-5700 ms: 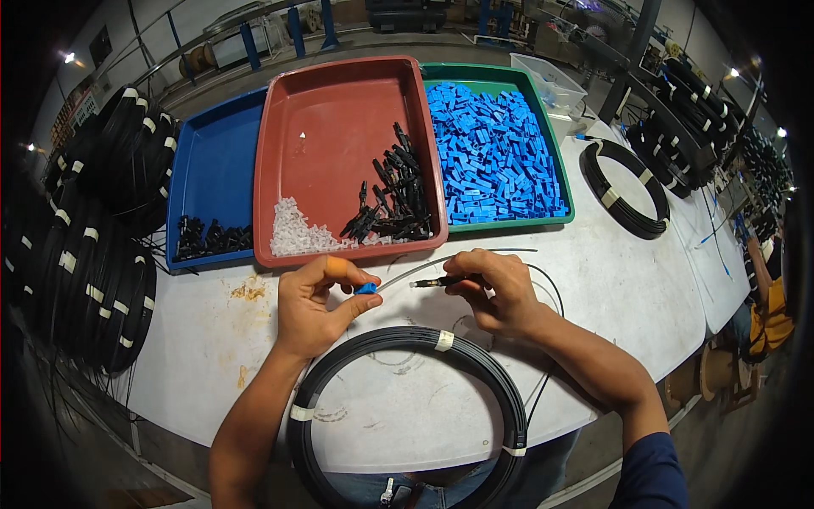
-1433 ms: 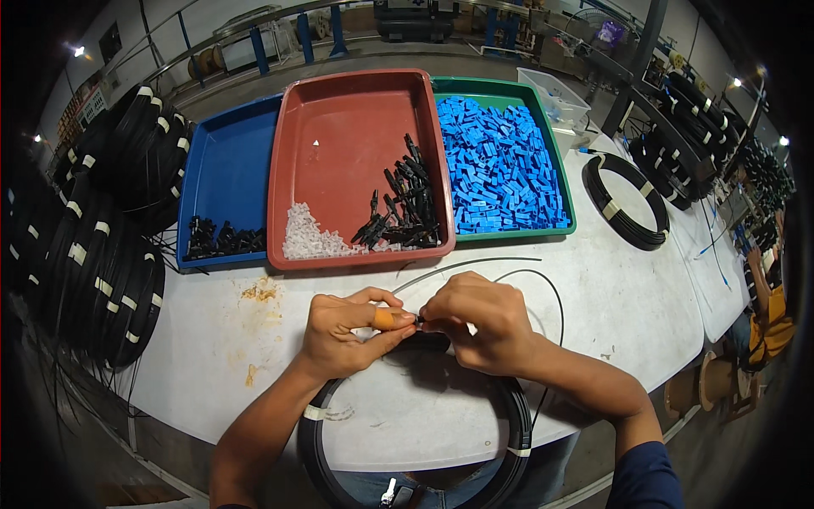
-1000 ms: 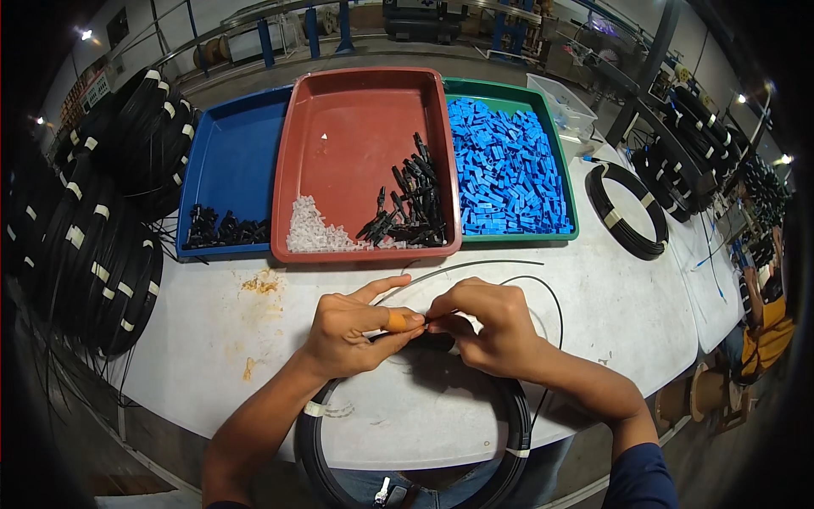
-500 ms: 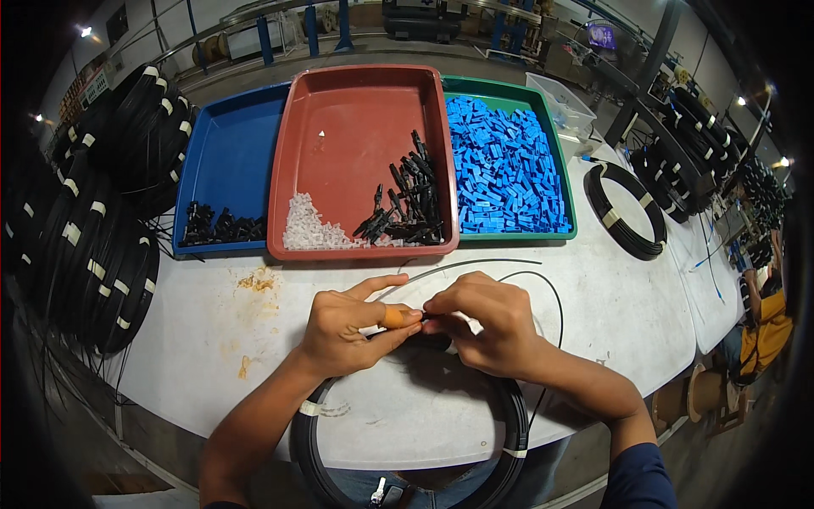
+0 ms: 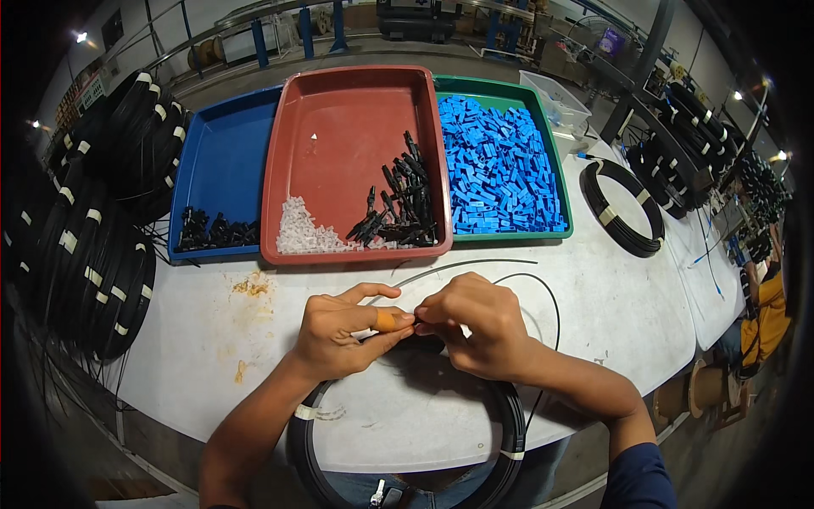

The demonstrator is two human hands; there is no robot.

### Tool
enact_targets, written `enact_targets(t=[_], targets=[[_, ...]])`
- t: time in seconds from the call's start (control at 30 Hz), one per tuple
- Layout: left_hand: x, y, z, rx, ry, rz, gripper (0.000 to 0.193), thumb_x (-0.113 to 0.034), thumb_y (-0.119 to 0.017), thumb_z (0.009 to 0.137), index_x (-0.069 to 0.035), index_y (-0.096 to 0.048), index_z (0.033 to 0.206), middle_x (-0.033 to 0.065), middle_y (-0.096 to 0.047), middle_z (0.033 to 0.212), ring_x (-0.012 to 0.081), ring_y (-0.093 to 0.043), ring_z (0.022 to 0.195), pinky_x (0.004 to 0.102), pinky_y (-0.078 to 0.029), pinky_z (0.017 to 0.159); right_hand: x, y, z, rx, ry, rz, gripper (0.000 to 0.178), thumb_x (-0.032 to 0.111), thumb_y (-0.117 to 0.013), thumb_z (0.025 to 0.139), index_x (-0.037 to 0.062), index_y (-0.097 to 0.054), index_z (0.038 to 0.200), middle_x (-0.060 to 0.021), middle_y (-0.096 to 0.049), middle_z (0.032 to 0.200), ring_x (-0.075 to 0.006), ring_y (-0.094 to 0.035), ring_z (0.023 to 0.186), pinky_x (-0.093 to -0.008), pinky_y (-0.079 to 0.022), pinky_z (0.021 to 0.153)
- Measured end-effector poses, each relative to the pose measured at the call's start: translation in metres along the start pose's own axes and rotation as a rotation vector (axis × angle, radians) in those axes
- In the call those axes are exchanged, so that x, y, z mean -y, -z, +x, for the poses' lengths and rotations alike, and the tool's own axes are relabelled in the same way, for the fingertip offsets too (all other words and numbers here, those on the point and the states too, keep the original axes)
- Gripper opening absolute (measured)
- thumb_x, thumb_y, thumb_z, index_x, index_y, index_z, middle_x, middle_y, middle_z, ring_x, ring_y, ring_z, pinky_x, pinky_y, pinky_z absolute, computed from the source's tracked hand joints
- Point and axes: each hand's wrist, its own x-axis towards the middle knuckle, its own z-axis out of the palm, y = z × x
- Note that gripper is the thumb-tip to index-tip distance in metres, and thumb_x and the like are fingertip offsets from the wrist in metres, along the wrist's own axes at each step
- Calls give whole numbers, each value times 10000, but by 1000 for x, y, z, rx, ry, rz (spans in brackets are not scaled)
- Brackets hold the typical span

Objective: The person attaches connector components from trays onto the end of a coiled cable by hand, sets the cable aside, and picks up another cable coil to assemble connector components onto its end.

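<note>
My left hand [image 5: 348,331] and my right hand [image 5: 479,327] meet fingertip to fingertip over the table. An orange wrap [image 5: 385,320] circles a finger of the left hand, whose index finger is raised. Thumbs and fingers of both hands pinch at a tiny dark piece, mostly hidden by the fingertips. Below them, a coil of black cable [image 5: 515,416] bound with white tape hangs partly over the table's near edge. From the coil a thin black cable [image 5: 558,314] loops up behind my right hand. Another cable length [image 5: 475,264] curves beyond both hands.
Ahead stand a blue tray [image 5: 225,144] with black parts, a red tray [image 5: 348,119] with clear and black pieces, and a green tray [image 5: 566,204] full of blue connectors. Cable coils [image 5: 102,254] are stacked left; another coil [image 5: 604,212] lies right. A person [image 5: 761,327] sits far right.
The whole view shifts very slightly. Both hands keep the same pinch, with the fingertips a little closer and the dark piece more covered.
</note>
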Motion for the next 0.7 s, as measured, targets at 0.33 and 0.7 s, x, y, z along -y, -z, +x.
enact_targets(t=[0.33,0.7], targets=[[-3,0,0,79,-97,115,196,42,-833,752,-20,-788,933,82,-775,811,166,-713,632,430,-586,899,4,1,0,51,-203,185,171,-81,-701,689,18,-626,806,-153,-703,831,-359,-685,778,-404,-535,685],[-3,-3,0,-1,-48,57,137,29,-820,785,-12,-781,910,74,-768,791,163,-707,620,389,-595,884,-13,-5,-4,-153,361,-141,192,-76,-749,685,-1,-666,840,-101,-734,891,-249,-670,691,-348,-534,646]])
